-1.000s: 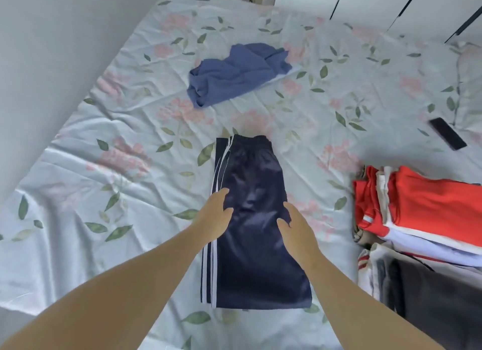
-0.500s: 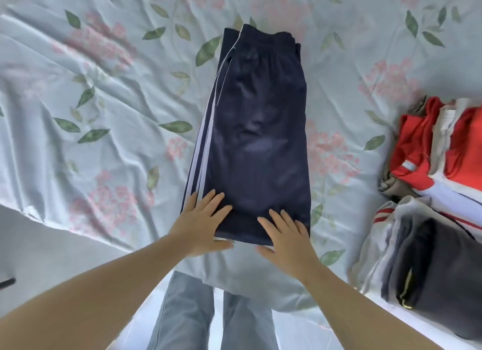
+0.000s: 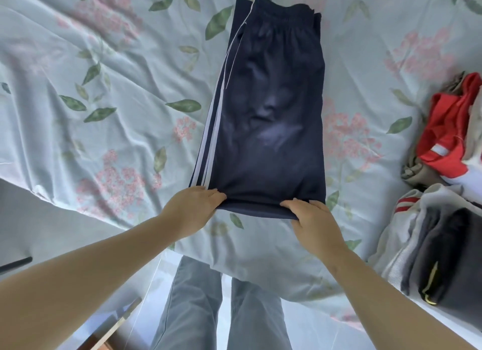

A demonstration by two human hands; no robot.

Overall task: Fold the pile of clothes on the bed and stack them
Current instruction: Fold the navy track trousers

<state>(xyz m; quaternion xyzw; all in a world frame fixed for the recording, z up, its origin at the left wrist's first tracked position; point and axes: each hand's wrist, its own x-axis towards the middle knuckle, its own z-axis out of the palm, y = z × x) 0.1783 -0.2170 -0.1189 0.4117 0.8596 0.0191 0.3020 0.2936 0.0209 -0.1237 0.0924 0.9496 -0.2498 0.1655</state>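
Navy track trousers (image 3: pixel 266 109) with white side stripes lie folded lengthwise on the floral bed sheet (image 3: pixel 109 94), waistband at the far end. My left hand (image 3: pixel 194 206) grips the near left corner of the trousers, fingers curled over the hem. My right hand (image 3: pixel 313 222) grips the near right part of the same hem. The hem is slightly lifted and bunched between both hands.
Folded clothes sit at the right: a red and white garment (image 3: pixel 448 141) and, nearer, a grey and black stack (image 3: pixel 438 250). The bed's near edge runs just behind my hands; my legs in grey trousers (image 3: pixel 221 310) stand below it.
The view tilted down toward the near bed edge. Both hands slid from flat on the trousers back to the near hem and curled around it.
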